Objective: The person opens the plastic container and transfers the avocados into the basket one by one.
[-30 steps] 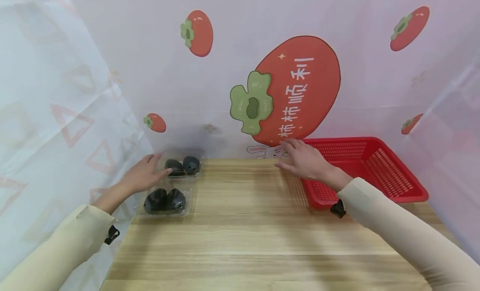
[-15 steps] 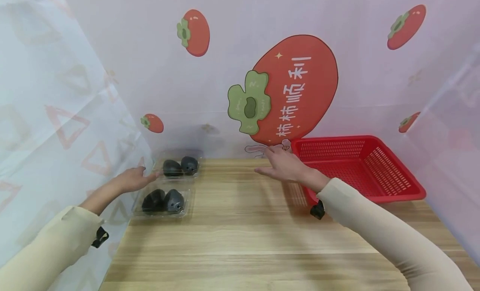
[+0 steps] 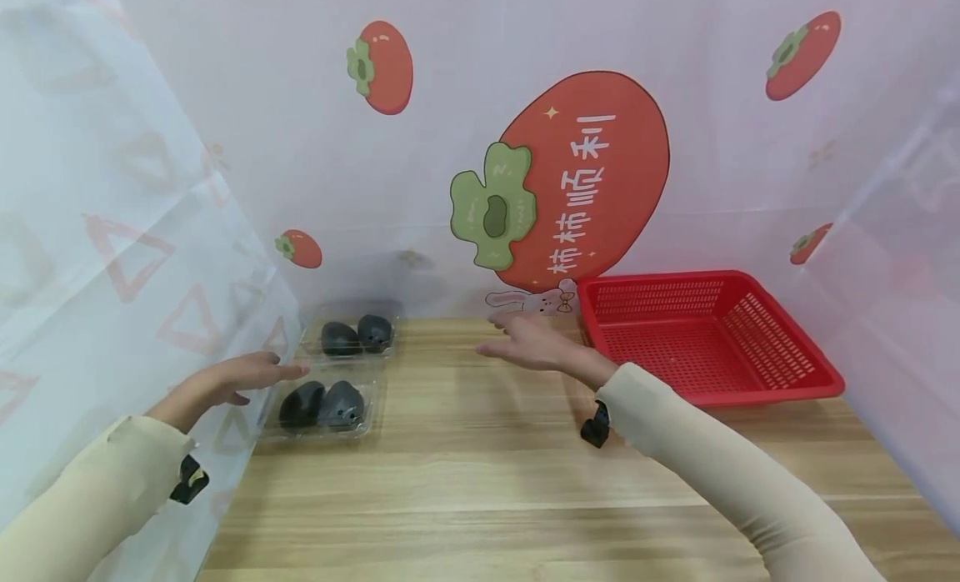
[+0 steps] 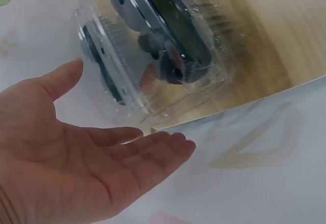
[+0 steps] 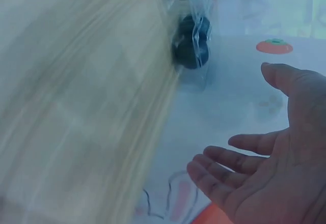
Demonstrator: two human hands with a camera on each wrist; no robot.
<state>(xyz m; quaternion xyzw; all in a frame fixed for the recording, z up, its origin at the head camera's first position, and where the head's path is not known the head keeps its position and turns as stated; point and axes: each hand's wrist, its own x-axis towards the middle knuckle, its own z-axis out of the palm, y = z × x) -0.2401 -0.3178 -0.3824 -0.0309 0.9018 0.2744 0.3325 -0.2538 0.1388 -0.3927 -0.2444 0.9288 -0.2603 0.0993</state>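
Observation:
In the head view, two clear plastic boxes stand one behind the other at the table's left: a front box (image 3: 352, 433) and a back box (image 3: 390, 353). Each has two dark rounded objects, such as the dark object (image 3: 342, 405) in front and the dark object (image 3: 341, 338) behind; their kind is unclear. My left hand (image 3: 236, 377) hovers left of the boxes. The left wrist view has its palm (image 4: 76, 158) and spread fingers beside the boxes, holding nothing. My right hand (image 3: 528, 343) is over the table's back, left of the red basket (image 3: 750, 393), also holding nothing.
The red basket, with slotted walls, stands at the back right with nothing visible in it. White printed sheeting (image 3: 337, 148) closes in the back and both sides. The wooden table (image 3: 480, 482) reaches to the front.
My left hand has drawn back left and down, away from over the boxes. My right hand has moved left, off the red basket's side. Boxes and basket stay in place.

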